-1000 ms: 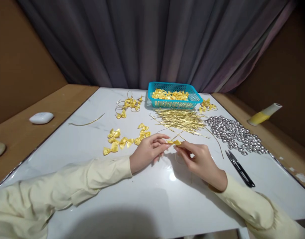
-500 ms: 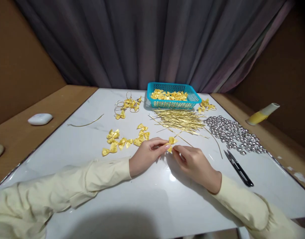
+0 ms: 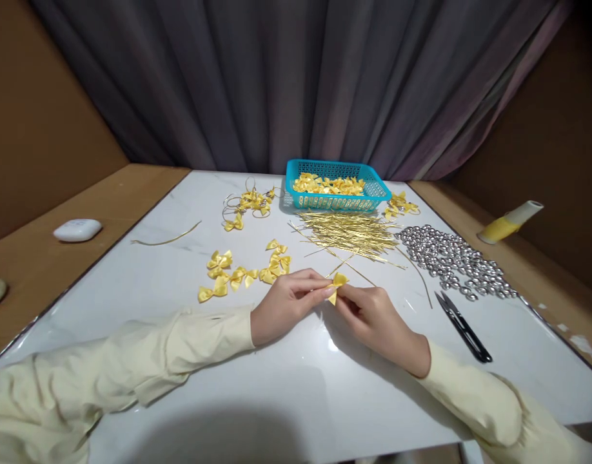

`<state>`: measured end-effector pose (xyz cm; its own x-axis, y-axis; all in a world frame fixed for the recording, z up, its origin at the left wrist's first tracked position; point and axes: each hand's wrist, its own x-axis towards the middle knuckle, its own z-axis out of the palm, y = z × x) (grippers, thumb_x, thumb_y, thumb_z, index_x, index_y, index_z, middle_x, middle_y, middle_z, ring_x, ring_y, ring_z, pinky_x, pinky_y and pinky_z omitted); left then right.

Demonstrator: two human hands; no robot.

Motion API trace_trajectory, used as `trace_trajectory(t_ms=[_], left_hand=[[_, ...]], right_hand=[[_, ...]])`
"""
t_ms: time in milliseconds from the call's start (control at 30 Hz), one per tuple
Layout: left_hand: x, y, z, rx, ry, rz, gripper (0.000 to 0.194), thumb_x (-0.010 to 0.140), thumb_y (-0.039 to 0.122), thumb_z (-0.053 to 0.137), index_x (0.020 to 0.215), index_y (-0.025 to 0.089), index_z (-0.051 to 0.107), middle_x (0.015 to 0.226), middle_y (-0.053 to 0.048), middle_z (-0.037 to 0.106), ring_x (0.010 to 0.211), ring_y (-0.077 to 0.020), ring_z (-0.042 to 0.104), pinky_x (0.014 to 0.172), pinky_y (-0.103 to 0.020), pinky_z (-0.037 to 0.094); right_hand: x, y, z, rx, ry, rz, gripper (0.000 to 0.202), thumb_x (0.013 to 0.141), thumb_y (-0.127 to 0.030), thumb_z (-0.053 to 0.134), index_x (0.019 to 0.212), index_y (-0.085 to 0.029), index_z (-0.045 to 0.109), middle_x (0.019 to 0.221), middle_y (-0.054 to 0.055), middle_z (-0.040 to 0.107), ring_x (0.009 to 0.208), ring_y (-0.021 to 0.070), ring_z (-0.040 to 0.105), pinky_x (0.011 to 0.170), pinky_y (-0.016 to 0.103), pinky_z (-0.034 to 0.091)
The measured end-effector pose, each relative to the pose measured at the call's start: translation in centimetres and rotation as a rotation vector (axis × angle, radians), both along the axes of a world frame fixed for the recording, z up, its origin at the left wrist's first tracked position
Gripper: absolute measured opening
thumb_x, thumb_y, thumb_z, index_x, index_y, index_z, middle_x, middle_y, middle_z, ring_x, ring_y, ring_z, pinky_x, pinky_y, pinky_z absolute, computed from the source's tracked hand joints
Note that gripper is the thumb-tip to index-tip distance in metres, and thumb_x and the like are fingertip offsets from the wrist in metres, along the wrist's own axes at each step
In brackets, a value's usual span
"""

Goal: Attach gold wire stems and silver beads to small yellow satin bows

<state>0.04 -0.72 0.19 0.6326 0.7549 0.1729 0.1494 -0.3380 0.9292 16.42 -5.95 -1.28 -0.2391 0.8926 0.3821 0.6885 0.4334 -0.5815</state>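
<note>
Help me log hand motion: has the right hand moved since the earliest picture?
Yes. The right hand has shifted slightly left, farther from the black snips, which stay put.

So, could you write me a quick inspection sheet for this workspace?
Surface: white, glossy table with faint grey marbling.
Job's things: held yellow bow; loose bows; blue basket containing more bows; gold strands; silver pieces; black snips.
Clutter: white rounded object left; yellow-and-white object and white scraps right.
Hands: left hand pinches the held bow; right hand meets its other side, exact grip unclear.
Cables: nothing seen.
Surroundings: dark curtain behind, brown side walls.
</note>
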Motion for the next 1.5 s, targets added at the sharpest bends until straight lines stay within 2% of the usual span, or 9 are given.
trace_trajectory(t_ms=[300,467,767,900,1233,1500], left_hand=[[0.0,0.0,-0.2,-0.003,-0.017,-0.011,0.019,0.082,0.023,0.054,0.082,0.014,0.070,0.084,-0.006,0.063,0.080,-0.0158,0.057,0.072,-0.026,0.044],[-0.1,0.0,-0.4,-0.053,-0.021,0.059,0.019,0.082,0.026,0.054,0.086,0.014,0.067,0.088,-0.007,0.068,0.081,-0.0163,0.060,0.069,-0.024,0.046],[-0.2,0.1,-0.7,0.087,0.007,0.091,0.017,0.081,0.025,0.055,0.082,0.014,0.068,0.084,-0.006,0.069,0.073,-0.0147,0.061,0.065,-0.023,0.048],[-0.1,0.0,-0.6,0.085,-0.005,0.105,0.015,0.081,0.022,0.055,0.079,0.014,0.067,0.083,-0.005,0.069,0.072,-0.0137,0.061,0.062,-0.022,0.047],[-0.1,0.0,-0.4,0.028,-0.009,0.124,0.014,0.081,0.021,0.054,0.080,0.014,0.067,0.085,-0.005,0.069,0.073,-0.0136,0.060,0.054,-0.019,0.046],[-0.1,0.0,-0.4,0.037,-0.016,0.132,0.014,0.080,0.021,0.055,0.078,0.014,0.067,0.081,-0.004,0.068,0.069,-0.0121,0.059,0.054,-0.019,0.045]], right_hand=[[-0.1,0.0,0.3,-0.031,0.067,-0.006,0.026,0.082,-0.016,0.042,0.056,-0.017,0.043,0.045,-0.005,0.041,0.040,0.0069,0.035,0.044,0.020,0.026],[0.1,-0.1,0.6,-0.032,0.062,-0.028,0.024,0.080,-0.014,0.043,0.056,-0.017,0.043,0.045,-0.005,0.038,0.040,0.0069,0.033,0.044,0.020,0.025],[0.0,0.0,0.7,-0.084,0.067,-0.007,0.025,0.077,-0.013,0.042,0.054,-0.018,0.036,0.046,-0.006,0.032,0.041,0.0059,0.028,0.045,0.020,0.023],[-0.1,0.0,1.2,-0.143,0.078,0.000,0.026,0.077,-0.015,0.042,0.053,-0.018,0.034,0.045,-0.007,0.030,0.042,0.0060,0.027,0.045,0.020,0.022],[0.1,-0.1,1.1,-0.237,0.110,0.007,0.025,0.077,-0.014,0.042,0.053,-0.017,0.034,0.046,-0.006,0.030,0.044,0.0064,0.028,0.046,0.021,0.022],[0.0,0.0,1.0,-0.235,0.107,-0.014,0.024,0.077,-0.017,0.045,0.053,-0.017,0.038,0.045,-0.006,0.034,0.043,0.0059,0.029,0.046,0.020,0.024]])
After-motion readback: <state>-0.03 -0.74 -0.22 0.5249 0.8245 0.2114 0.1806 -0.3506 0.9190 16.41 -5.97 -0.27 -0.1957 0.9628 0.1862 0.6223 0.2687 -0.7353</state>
